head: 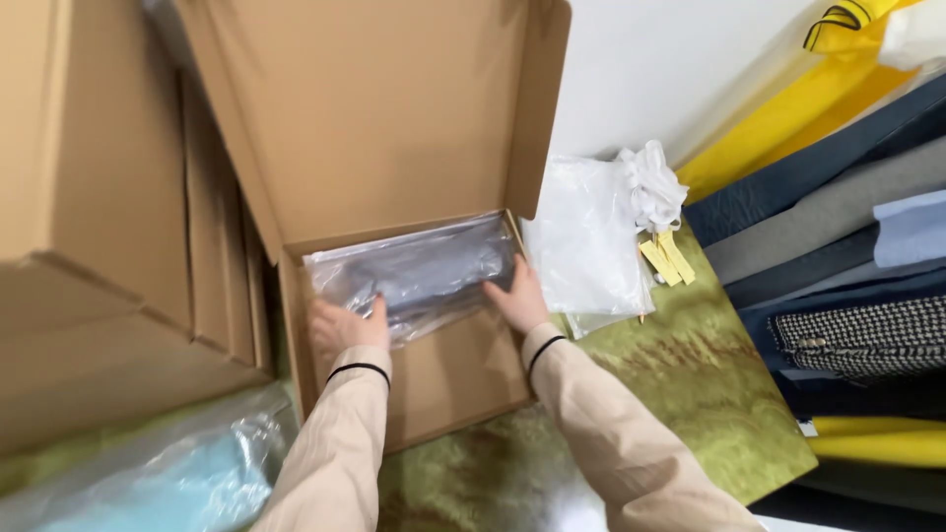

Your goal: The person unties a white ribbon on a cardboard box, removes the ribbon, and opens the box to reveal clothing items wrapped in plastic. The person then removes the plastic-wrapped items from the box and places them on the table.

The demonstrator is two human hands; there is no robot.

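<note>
Hands are positioned inside a shallow brown cardboard mailer box [434,379] whose hinged lid [374,108] is stood open, tilted back away from the viewer. The left hand [345,327] is laid flat, fingers spread and uncurled, on the near left corner of a grey folded item sealed in a clear plastic bag [414,271]; nothing is gripped, only pressed from above. The right hand [517,296] is placed open against the right end of the same bag, beside the right wall of the box, palm down with fingers extended; whether the edge of the bag is pinched under the fingers cannot be told. The bagged item is located in the far half of the box, flat on the box floor and against the rear wall, while the near half of the floor is seen as bare cardboard. Both forearms are covered by beige sleeves with black cuffs. The box is set on a green and yellow mottled surface [690,384]. Just right of the box, a stack of clear empty plastic bags [586,246] is seen, with crumpled white material [650,187] and small yellow tags [668,259] beside it. Flat brown cardboard sheets [108,197] are stacked on the left, and folded fabrics in navy, grey and yellow [838,227] are stacked on the right.
</note>
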